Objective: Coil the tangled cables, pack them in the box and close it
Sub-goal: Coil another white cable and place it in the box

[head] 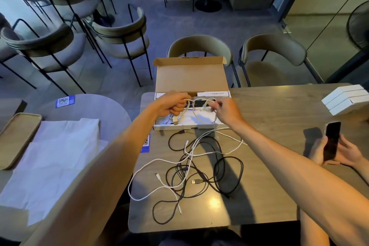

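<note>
Head view: left hand [175, 104], right hand [226, 110] gripping cable [196, 99] hide box [191, 78] floor

Both bare arms reached out from the near corners and converged toward the far middle. The left hand [175, 104] was closed in a fist, knuckles up, thumb side to the right, gripping a pale cable [201, 99]. Just to its right, apart from it, the right hand [225, 112] was held back-up, its fingertips [214, 106] pinching the same cable.
</note>
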